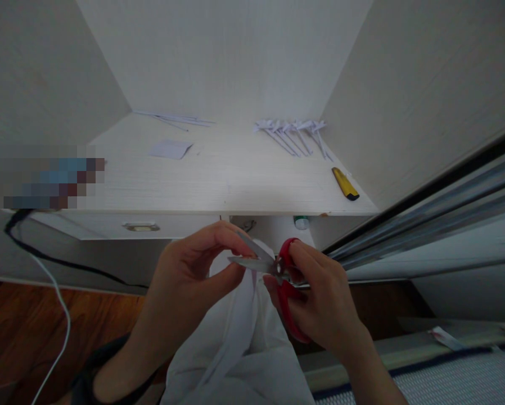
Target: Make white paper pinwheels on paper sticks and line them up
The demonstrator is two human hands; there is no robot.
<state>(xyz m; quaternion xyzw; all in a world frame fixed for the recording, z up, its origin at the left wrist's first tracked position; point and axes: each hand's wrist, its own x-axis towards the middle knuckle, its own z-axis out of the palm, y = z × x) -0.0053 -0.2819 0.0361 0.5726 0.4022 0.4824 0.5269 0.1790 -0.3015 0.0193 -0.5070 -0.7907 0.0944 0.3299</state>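
Observation:
My right hand (320,292) grips a pair of red-handled scissors (292,315), whose blades are spread apart and point left. Between thumb and fingers, my left hand (202,270) pinches the top of a white paper strip (240,315). The strip hangs down over the white cloth on my lap. The open blades lie at the strip's upper end, close to my left fingertips. Whether they touch the paper I cannot tell.
On the white desk (219,180) lie thin paper sticks (180,119), a paper piece (171,149), several folded paper pieces with stems (294,135) and a yellow-black cutter (344,183). A blurred-out object (62,180) sits left, above a black cable (79,264). An open drawer space holds a green-topped can (301,223).

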